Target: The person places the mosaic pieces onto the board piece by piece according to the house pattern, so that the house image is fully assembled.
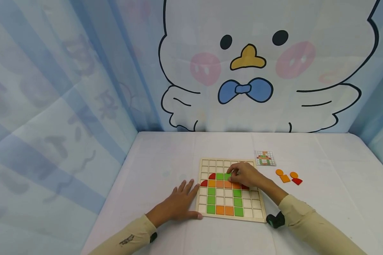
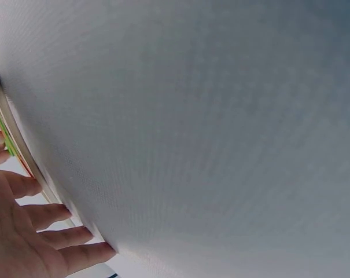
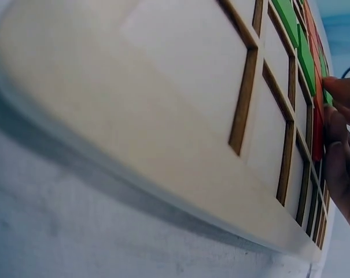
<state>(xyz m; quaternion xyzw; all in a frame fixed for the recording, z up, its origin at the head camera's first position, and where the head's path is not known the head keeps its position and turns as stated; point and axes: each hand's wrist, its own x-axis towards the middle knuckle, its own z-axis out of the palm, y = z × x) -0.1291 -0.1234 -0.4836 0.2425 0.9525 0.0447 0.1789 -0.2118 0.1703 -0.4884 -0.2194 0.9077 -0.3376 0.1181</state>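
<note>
A wooden grid board (image 1: 230,218) lies on the white-covered table, partly filled with green, orange and red tiles. My right hand (image 1: 246,174) is over its upper middle, thumb and index finger pinching a green square tile (image 1: 227,176) at the row above the orange tiles (image 1: 220,183). The right wrist view shows those fingertips (image 3: 332,87) close against the coloured tiles. My left hand (image 1: 180,203) rests flat at the board's left edge, fingers spread and thumb at the lower left corner. Part of the board's right side is hidden under the right hand.
Right of the board lie loose pieces: orange round pieces (image 1: 279,172), an orange square (image 1: 285,178) and a red piece (image 1: 297,181). A small pattern card (image 1: 265,158) sits by the upper right corner. A printed curtain (image 1: 242,117) stands behind the table.
</note>
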